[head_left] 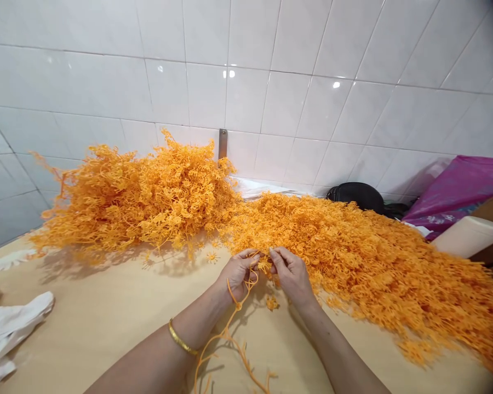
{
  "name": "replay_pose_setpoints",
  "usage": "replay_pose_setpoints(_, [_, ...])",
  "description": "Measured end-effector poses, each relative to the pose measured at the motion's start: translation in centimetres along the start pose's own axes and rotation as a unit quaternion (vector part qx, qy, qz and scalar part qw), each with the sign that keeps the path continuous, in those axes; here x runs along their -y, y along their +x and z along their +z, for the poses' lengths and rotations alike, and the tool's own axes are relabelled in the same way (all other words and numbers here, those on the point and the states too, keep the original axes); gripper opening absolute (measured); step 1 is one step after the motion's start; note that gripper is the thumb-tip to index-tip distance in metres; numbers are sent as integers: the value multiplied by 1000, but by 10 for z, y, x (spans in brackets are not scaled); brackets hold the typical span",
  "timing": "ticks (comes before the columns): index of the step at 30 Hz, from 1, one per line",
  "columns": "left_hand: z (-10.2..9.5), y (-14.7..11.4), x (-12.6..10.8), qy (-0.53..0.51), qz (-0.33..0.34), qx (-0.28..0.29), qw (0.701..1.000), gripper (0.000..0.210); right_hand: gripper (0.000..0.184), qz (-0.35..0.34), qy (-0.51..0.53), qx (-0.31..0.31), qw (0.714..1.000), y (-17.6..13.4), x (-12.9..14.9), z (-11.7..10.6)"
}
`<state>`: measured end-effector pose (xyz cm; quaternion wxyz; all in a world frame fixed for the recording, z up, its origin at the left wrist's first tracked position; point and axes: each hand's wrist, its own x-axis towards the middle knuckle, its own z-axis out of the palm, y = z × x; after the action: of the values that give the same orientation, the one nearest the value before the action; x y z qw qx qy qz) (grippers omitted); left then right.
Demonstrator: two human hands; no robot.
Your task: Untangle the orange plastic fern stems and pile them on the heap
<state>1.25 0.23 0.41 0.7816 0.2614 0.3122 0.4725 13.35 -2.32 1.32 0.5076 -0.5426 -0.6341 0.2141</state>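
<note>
My left hand [239, 274] is closed round a thin orange plastic branch [229, 330], whose bare forked stems hang down over the table toward me. Close beside it, my right hand [292, 275] pinches a part of the orange spray near the branch's upper end; exactly what sits between the fingertips is too small to make out. A little orange floret piece [265, 266] shows between the two hands. Just below, a loose orange floret [271, 302] lies on the table.
A tall heap of bushy orange sprays [148, 197] stands at the back left. A wide pile of orange florets [370, 257] spreads to the right. White gloves [12, 334], a black pouch [355, 196], a purple bag [456, 191] and a pale bottle [470, 236] lie around the beige table [107, 323].
</note>
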Motion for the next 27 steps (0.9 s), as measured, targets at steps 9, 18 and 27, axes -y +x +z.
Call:
replay_pose_setpoints(9, [17,-4,11,16,-22,50,998,17,30,91,134,-191,968,8,-6,1])
replay_pose_setpoints(18, [-6,7,7,-7,47,-18,999,18,33,155,184,-147,960,14,-12,-23])
replay_pose_setpoints(27, [-8,7,11,46,68,20,996,26,28,64,61,57,994,3,0,2])
